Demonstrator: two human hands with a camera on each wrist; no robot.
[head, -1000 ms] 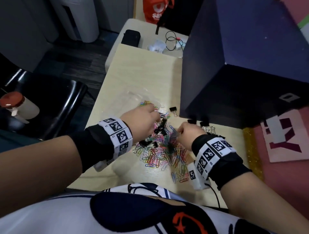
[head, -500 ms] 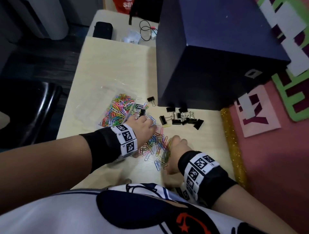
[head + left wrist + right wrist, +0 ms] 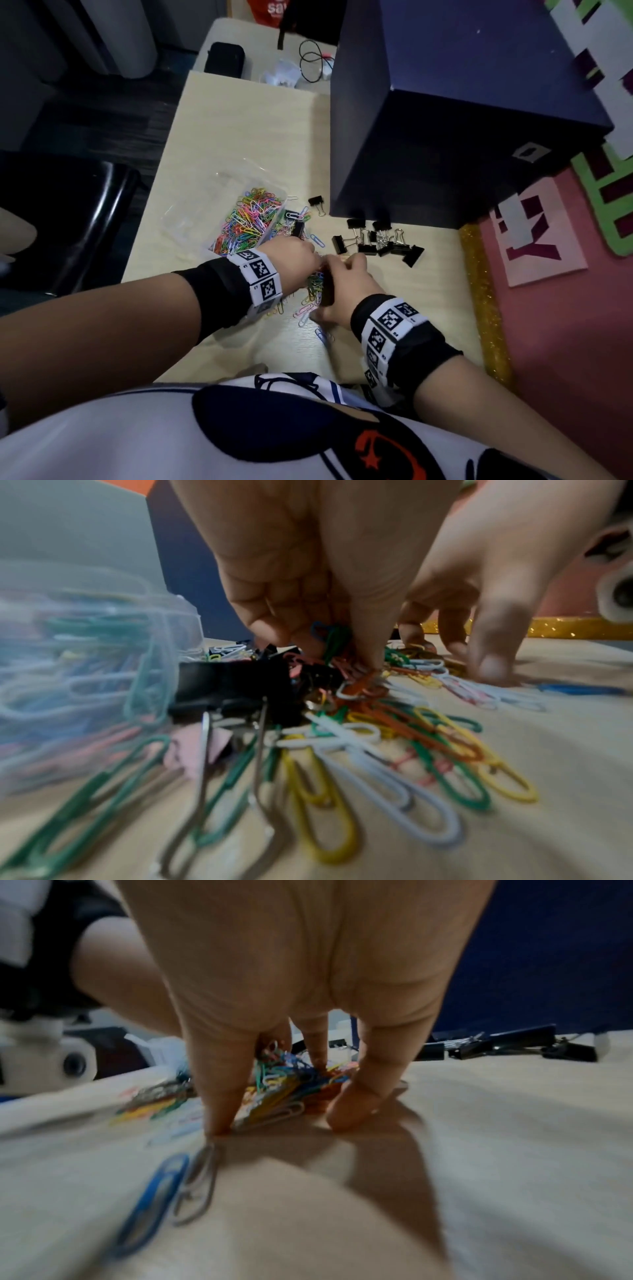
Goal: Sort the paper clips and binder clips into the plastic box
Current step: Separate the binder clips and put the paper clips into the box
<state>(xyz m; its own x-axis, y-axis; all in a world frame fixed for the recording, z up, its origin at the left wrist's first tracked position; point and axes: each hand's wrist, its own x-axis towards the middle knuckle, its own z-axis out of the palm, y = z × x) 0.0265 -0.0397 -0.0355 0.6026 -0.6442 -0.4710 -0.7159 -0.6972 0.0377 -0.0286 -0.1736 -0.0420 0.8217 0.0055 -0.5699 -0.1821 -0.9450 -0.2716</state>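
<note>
A clear plastic box (image 3: pixel 191 219) on the table holds a heap of coloured paper clips (image 3: pixel 253 219). More loose paper clips (image 3: pixel 313 291) lie in a pile between my hands. My left hand (image 3: pixel 310 255) pinches a small bunch of these clips (image 3: pixel 329 642) with curled fingers. My right hand (image 3: pixel 342 270) stands on straight fingertips (image 3: pixel 219 1118) on the table, pressing against the pile (image 3: pixel 274 1093). A black binder clip (image 3: pixel 232 688) lies in the pile beside the box (image 3: pixel 85 656). Several black binder clips (image 3: pixel 376 240) lie to the right.
A large dark blue box (image 3: pixel 462 120) stands at the back right of the table, close behind the binder clips. A gold glitter strip (image 3: pixel 479 291) runs along the table's right edge. A blue and a grey paper clip (image 3: pixel 171 1191) lie near my right wrist.
My right hand has slid toward my left hand, sweeping the loose paper clips into a tighter heap. My left fingers have closed on a bunch of clips.
</note>
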